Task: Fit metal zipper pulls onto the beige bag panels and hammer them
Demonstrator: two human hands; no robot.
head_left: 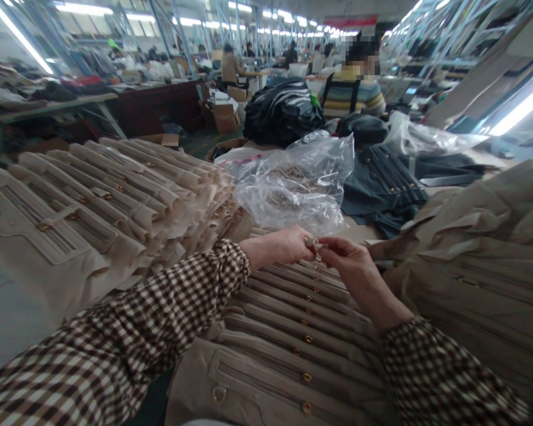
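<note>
Left hand: the left hand (279,246) reaches in from the lower left in a brown-checked sleeve (128,334), its fingertips on the small metal fitting (315,244).
Right hand: the right hand (349,266) comes up from the lower right, thumb and forefinger meeting the same piece from the other side.
Grip: both hands are pinched closed on the fitting, fingertips nearly touching; its exact shape is hidden.
Fitting: held just above the far part of the stack of beige panels (288,302) with gold-toned studs (308,339).
Risk: the fitting is small, so a loosened pinch could drop it among the panel folds, where it would be hard to spot. Its metal edge could also snag the cloth.
Nearby: a clear plastic bag (293,189) of small parts lies past the stack's far end, with a second stack of beige panels (111,201) to the left and a dark garment (382,192) to the right.
Beyond: a co-worker in a striped sweater (350,89) sits past a black bundle (282,112).
</note>
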